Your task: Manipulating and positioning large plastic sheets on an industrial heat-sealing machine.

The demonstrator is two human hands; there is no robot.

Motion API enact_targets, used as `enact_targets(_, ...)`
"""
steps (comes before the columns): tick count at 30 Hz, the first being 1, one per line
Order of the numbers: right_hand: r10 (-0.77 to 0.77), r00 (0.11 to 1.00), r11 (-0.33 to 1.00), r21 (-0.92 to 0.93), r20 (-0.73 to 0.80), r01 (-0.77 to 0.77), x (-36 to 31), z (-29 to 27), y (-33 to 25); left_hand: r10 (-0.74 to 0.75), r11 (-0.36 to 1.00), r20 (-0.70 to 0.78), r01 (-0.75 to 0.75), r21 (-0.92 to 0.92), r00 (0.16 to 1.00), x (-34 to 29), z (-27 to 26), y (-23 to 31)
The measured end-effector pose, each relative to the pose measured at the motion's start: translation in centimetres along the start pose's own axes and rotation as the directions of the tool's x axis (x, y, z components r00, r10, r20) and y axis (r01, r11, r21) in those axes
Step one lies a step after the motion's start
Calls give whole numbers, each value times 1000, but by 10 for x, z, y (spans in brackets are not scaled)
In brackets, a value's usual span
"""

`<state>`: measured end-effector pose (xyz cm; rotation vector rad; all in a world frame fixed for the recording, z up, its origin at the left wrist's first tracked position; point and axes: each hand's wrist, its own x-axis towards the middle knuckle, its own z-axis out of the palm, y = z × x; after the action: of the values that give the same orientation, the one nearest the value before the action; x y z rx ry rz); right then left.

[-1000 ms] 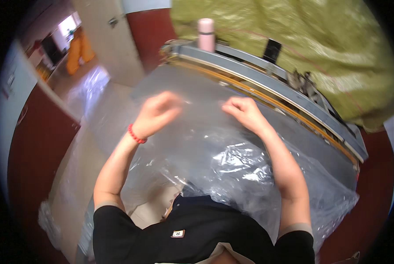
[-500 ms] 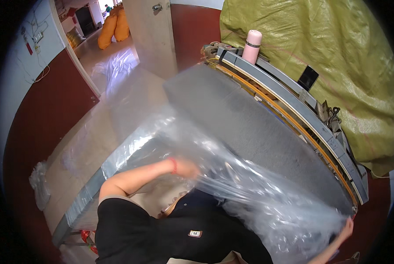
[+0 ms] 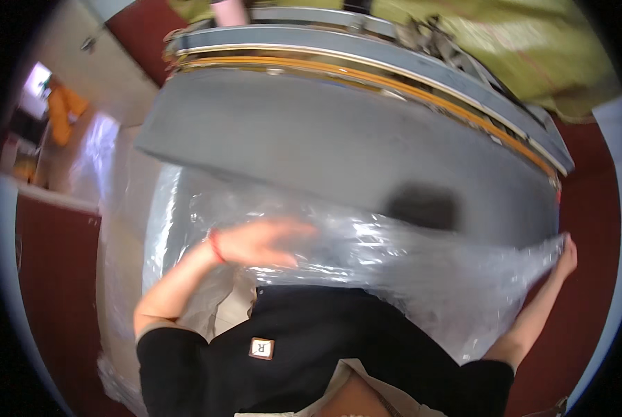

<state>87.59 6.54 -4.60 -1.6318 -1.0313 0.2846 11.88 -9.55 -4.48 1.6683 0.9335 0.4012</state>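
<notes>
A wide sheet of clear plastic (image 3: 366,240) stretches across in front of me, over the near side of a long grey flat surface (image 3: 269,125). My right hand (image 3: 567,256) is closed on the sheet's far right corner, by the right end of the grey surface, and the plastic is drawn taut toward it. My left hand (image 3: 262,242), with a red cord at the wrist, hovers or rests over the sheet's left part. Its fingers are spread and slightly blurred; whether it touches the plastic I cannot tell.
Behind the grey surface runs a metal rail frame (image 3: 311,42) with an orange strip. A pink bottle (image 3: 229,12) and some dark tools (image 3: 429,33) sit along it. Yellow-green woven sheeting (image 3: 533,48) hangs behind. Orange sacks (image 3: 64,111) stand past the door (image 3: 102,55) on the left.
My view has swung right. The right hand has moved up with the plastic corner, pulling the sheet flatter. My left hand now shows spread fingers over the sheet.
</notes>
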Motion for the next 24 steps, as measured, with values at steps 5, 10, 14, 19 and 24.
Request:
enact_targets(5, 53, 998, 999, 5, 13, -53, 28, 0, 16, -228, 933, 133, 177, 313, 965, 39, 86, -72)
enact_targets(10, 14, 998, 1000, -26, 59, -13, 32, 6, 29, -210, 962, -5, 206, -178, 978, -3, -44, -13)
enact_targets(14, -19, 987, 1000, -6, 157, 20, 41, 49, 69, 111, 949, -876, 213, 234, 469, -45, -156, -10)
enact_targets(19, -106, 994, 976, -186, 39, 112, 7, 70, 60, 621, 695, -718, 203, 690, 313, 18, -90, 48)
enact_targets(24, -163, 986, 826, -542, 32, 154, -10, 86, 32, 243, 590, -440, 228, 775, 865, 30, -72, -39)
